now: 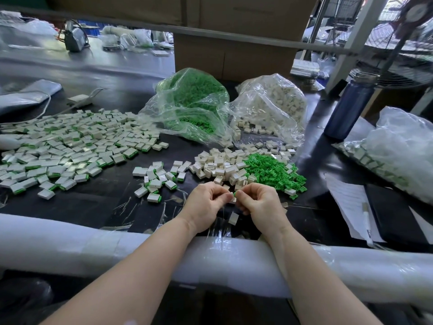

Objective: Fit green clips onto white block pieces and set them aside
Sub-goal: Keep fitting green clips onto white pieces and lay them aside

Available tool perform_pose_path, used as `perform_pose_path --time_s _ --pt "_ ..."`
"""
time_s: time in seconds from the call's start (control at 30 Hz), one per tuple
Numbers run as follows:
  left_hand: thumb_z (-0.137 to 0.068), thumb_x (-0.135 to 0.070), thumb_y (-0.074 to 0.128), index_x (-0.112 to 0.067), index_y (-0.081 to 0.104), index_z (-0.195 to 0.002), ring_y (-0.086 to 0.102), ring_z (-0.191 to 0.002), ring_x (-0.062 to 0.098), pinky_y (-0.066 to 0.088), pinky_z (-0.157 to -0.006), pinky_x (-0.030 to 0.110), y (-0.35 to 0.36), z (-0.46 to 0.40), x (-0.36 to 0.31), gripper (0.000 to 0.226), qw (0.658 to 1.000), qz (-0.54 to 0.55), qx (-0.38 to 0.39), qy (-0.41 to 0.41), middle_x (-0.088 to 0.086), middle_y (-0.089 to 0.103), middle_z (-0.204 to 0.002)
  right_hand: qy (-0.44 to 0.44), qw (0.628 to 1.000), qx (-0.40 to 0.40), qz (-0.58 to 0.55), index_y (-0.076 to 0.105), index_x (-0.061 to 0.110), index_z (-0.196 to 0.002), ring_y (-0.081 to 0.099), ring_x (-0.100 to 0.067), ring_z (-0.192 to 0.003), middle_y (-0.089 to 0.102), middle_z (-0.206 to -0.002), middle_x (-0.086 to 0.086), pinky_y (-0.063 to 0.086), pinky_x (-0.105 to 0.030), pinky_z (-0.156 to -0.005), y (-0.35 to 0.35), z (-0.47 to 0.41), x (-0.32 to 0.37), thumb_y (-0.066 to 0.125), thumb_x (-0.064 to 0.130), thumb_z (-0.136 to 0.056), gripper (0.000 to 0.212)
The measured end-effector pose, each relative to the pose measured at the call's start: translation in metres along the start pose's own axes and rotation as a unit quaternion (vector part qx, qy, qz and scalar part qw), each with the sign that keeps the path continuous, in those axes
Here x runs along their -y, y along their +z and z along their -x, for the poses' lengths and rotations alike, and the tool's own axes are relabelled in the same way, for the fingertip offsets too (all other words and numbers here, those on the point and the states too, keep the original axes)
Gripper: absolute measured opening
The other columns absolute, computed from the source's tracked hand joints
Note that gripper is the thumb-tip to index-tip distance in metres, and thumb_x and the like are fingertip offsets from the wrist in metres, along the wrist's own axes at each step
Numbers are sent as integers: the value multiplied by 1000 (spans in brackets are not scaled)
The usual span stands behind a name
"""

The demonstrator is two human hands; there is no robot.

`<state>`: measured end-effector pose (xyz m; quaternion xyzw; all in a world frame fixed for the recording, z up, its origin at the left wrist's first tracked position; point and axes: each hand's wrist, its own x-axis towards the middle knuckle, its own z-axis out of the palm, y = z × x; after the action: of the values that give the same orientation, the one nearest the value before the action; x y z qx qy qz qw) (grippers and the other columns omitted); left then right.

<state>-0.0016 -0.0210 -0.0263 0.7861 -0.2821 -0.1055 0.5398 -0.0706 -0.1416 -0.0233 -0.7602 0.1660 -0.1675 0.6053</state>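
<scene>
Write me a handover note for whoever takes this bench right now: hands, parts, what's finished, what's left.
Left hand and right hand: both meet in front of the worker, pinching one small white block with a green clip at the fingertips; whether it is fully seated cannot be told.
Supply: loose white blocks and loose green clips lie just beyond the hands; a bag of green clips and a bag of white blocks sit behind.
Done: a small group of fitted pieces nearby, a large spread to the left.
Left: finish this piece, set it aside, then work through the loose piles and bags.
</scene>
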Motion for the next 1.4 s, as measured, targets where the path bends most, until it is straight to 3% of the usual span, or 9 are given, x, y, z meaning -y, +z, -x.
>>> perform_pose_path --time_s 0.17,0.33,0.4,0.57,0.67,0.77,0.97,1.13,1.4 --pt "-87 -16 63 -8 69 -87 50 -67 2 38 -65 7 -2 1 2 9 999 -40 22 0 -10 56 -72 -9 1000 23 18 60 7 -68 47 0 -44 56 -56 -2 40 -13 -46 -4 2 1 60 0 -86 19" --pt "-88 -16 62 -6 72 -89 50 -74 15 42 -78 32 -1 2 0 14 996 -78 29 28 -5 48 -74 5 999 18 30 60 10 -65 47 -3 -45 57 -57 -6 40 -14 -46 -3 1 1 62 1 -85 22" --pt "-88 -16 62 -7 73 -90 53 -78 19 43 -80 34 -2 1 1 14 996 -82 37 29 -1 51 -78 4 999 27 26 61 10 -65 47 -7 -47 57 -58 -9 40 -14 -46 -4 1 1 62 1 -84 21" --pt "-88 -17 62 -12 71 -96 59 -86 12 46 -84 22 1 0 3 13 999 -39 -4 28 -4 63 -88 -13 1000 -11 -1 57 5 -68 46 -14 -52 53 -57 -7 40 -20 -48 0 0 -1 62 2 -85 18" --pt "-85 -14 65 -18 66 -100 55 -68 5 46 -70 18 3 0 2 16 999 0 2 32 -5 61 -77 -13 999 -28 -37 59 8 -72 50 -13 -49 56 -56 -7 42 -18 -46 0 -1 -2 62 -2 -84 15" --pt "-76 -12 75 -20 61 -91 46 -56 2 43 -61 13 3 1 3 22 999 4 10 33 -5 53 -70 -10 997 -34 -71 60 7 -76 51 -10 -45 59 -53 -4 44 -18 -43 -2 0 -2 61 -6 -83 14" --pt "-84 -13 66 -10 68 -90 57 -73 9 47 -72 16 2 -1 3 6 999 23 -19 34 4 66 -82 -14 997 -24 -74 66 8 -73 52 -12 -50 59 -59 -10 48 -18 -46 -5 2 0 64 0 -83 13" --pt "-85 -11 65 -7 70 -95 58 -76 3 43 -72 4 -1 0 1 12 999 46 -6 16 2 68 -86 -7 999 -23 -28 62 8 -69 50 -12 -49 57 -56 -3 46 -19 -47 -1 -1 -3 62 2 -86 18" --pt "-86 -12 64 -6 70 -99 55 -73 -3 41 -69 -1 -3 1 3 15 1000 2 1 2 -9 62 -80 -39 997 2 71 60 13 -67 49 -11 -52 56 -58 -1 46 -28 -54 -2 1 -2 63 4 -86 21"
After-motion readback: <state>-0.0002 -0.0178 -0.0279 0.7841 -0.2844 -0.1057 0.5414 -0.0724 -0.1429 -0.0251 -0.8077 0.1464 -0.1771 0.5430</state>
